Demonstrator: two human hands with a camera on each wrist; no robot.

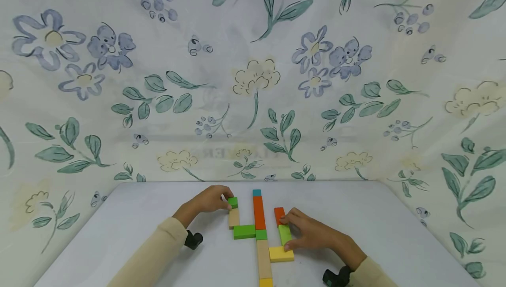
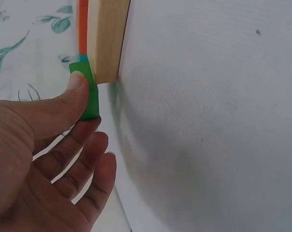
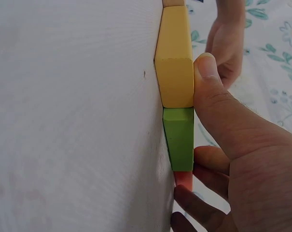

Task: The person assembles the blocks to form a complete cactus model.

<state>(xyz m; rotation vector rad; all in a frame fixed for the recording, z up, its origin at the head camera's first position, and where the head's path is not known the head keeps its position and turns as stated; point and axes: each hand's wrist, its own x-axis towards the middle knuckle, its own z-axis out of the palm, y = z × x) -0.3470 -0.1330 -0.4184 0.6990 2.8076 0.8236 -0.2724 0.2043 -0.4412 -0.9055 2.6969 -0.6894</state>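
Note:
Coloured wooden blocks lie flat on a white table (image 1: 356,234). My left hand (image 1: 226,200) pinches a small green cube (image 1: 233,202) between thumb and fingers, at the far end of a plain wood block (image 1: 234,218). The left wrist view shows this hand (image 2: 83,108), the cube (image 2: 90,99) and the wood block (image 2: 107,38) close up. My right hand (image 1: 285,233) arches over a light green block (image 1: 284,234), its fingers at a red block (image 1: 279,214) and its thumb by a yellow block (image 1: 281,254). The right wrist view shows its thumb (image 3: 203,96) along the yellow (image 3: 174,58) and light green (image 3: 179,140) blocks.
A central column runs teal (image 1: 257,193), orange (image 1: 258,212), green (image 1: 261,234), plain wood (image 1: 264,258) and yellow (image 1: 266,282). A long green block (image 1: 244,231) joins it from the left. Floral cloth (image 1: 253,80) walls in the back and sides. Bare tabletop lies left and right.

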